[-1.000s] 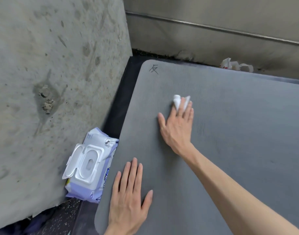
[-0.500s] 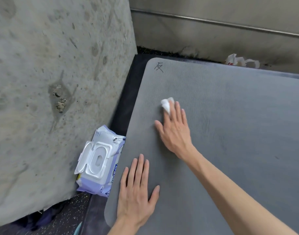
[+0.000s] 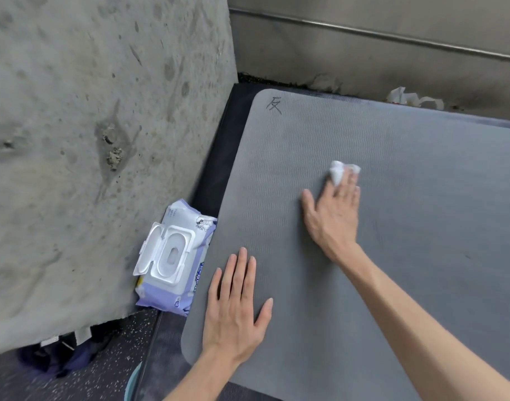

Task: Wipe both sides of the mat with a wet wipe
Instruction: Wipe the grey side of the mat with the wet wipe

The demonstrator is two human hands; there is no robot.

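Mat [image 3: 421, 227]: grey, ribbed, lying flat under both my hands; its rounded near-left corner sits just below my left wrist.
Writing on mat: a hand-drawn character, "反", in dark ink at the far-left corner, well ahead of my right hand and to its left.
Right hand [image 3: 333, 211]: palm down on the mat, fingers straight and together, thumb spread out to the left; my fingertips press a wet wipe against the surface.
Wet wipe [image 3: 339, 170]: white, bunched up, poking out past my right fingertips on the far side, the rest hidden beneath them.
Left hand [image 3: 236, 308]: flat on the mat near its left edge, fingers straight, thumb out to the right, gripping nothing, nearer to me than my right hand.
Wipes pack [image 3: 175, 256]: soft lilac-and-white packet just left of my left hand, touching the mat's left edge, its white flip lid open to the left; the blue print along its side and the small cartoon figure near the top are too small for me to read.
Concrete wall [image 3: 88, 140]: rough, pitted, rising left of the pack.
Crumpled white scraps [image 3: 413, 98]: beyond the mat's far edge, well past my right hand.
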